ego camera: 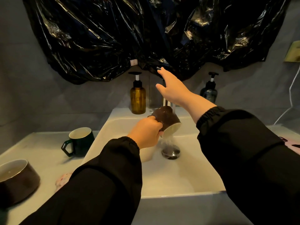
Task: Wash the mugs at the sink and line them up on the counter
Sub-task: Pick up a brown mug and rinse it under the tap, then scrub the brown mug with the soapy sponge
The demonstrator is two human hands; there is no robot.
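Left hand grips mug; right hand outstretched.

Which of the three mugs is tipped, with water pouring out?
The brown mug gripped by the left hand above the sink. The green mug and the wide brown mug stand upright on the counter.
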